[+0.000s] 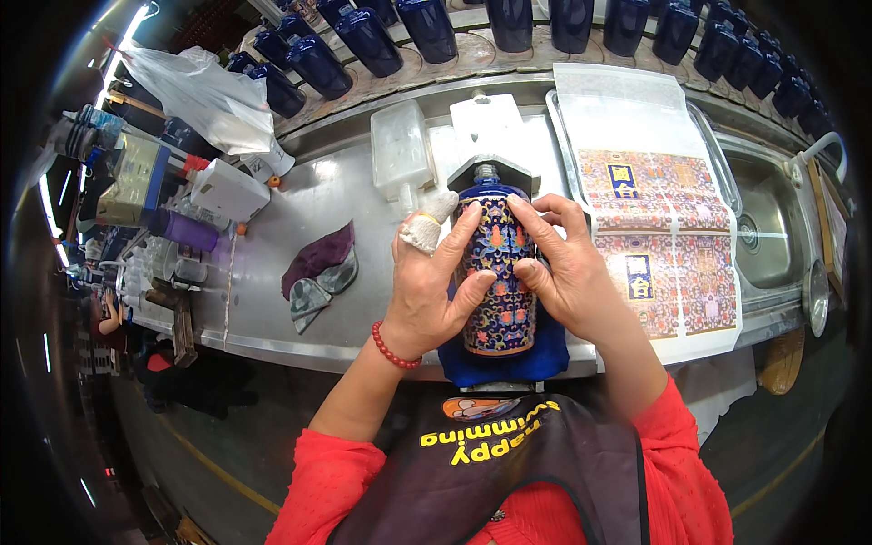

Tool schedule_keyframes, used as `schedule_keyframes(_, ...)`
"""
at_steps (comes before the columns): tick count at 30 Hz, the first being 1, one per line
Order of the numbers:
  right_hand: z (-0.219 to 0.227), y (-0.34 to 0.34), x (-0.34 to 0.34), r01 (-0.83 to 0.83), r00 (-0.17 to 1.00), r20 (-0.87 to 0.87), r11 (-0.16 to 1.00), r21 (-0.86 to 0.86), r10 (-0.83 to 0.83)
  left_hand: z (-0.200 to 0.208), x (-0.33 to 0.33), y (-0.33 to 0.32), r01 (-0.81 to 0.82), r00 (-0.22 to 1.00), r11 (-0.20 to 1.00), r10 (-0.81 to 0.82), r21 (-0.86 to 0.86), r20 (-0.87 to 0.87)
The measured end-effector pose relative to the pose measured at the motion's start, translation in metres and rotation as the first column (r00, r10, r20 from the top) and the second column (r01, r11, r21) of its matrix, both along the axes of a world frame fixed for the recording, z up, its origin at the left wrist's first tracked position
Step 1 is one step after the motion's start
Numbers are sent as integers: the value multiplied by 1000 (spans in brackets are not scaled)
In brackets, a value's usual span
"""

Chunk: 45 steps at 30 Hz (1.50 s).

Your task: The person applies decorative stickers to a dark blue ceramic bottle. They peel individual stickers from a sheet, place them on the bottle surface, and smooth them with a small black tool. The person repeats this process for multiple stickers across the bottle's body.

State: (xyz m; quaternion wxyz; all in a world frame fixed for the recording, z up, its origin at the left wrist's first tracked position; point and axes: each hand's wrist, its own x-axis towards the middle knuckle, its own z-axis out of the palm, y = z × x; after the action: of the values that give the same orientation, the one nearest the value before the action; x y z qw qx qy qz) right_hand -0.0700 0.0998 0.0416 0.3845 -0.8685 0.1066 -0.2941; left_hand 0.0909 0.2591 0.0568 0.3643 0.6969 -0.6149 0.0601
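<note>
head | hands [423, 295] spread, touching patterned bottle [499, 309] | its underside hidden | blue bottles [510, 24] cut off above

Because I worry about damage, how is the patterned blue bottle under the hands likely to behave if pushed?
The bottle looks hard and glossy, so it is probably stiff and may chip if knocked. Lying on its side, it seems less apt to tip than an upright one. The blue cloth beneath might resist sliding.
</note>
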Motion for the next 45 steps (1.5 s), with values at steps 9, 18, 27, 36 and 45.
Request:
schedule_keyframes(9, 2, -2, 2, 9, 999, 39, 1000, -8, -9, 1, 1, 1, 12, 1000, 1000, -12, 27, -5)
schedule_keyframes(18, -1, -3, 4, 8, 1000, 15, 1000, -19, -8, 0, 3, 0, 7, 1000, 1000, -7, 17, 0)
schedule_keyframes(27, 2, -5, 5, 26, 998, 65, 999, -42, -23, 7, 5, -2, 3, 1000, 1000, -3, 18, 5)
schedule_keyframes(36, 2, -8, 6, 32, 997, 71, 997, -67, -27, 18, 11, -16, -4, 996, 999, 1, 32, 91)
schedule_keyframes(45, 2, -7, 9, 41, 993, 110, 999, -17, -39, 18, 11, -17, -8, 995, 999, 4, 35, 103)
